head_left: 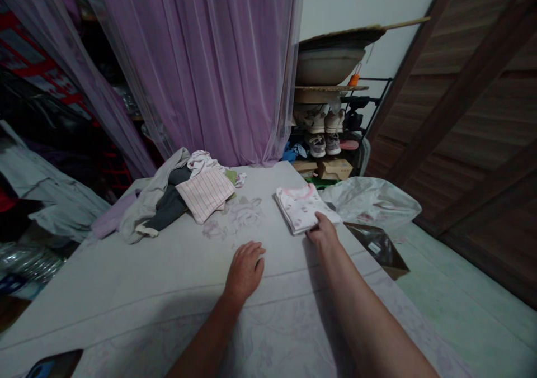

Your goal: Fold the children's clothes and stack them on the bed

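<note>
Head view. My right hand is at the near right corner of a folded stack of clothes, fingers bent round its edge; whether they pinch cloth or merely press it, I cannot tell. My left hand lies palm down on the pale floral sheet, loosely spread, thumb a little apart, holding nothing.

Risk, as I judge it: the stack sits near the sheet's right side, so a careless outward push could tip it towards the open box or the plastic bag. Catching only the upper layer might drag it askew.

Stack: low, roughly squared, several layers showing at its left edge. Top piece white, small dark motifs, pink neckline at the far end; cloth reaches out past my fingers on the right.

Farther left: a loose heap, with striped cloth uppermost beside a dark garment. Behind, a purple curtain.
</note>
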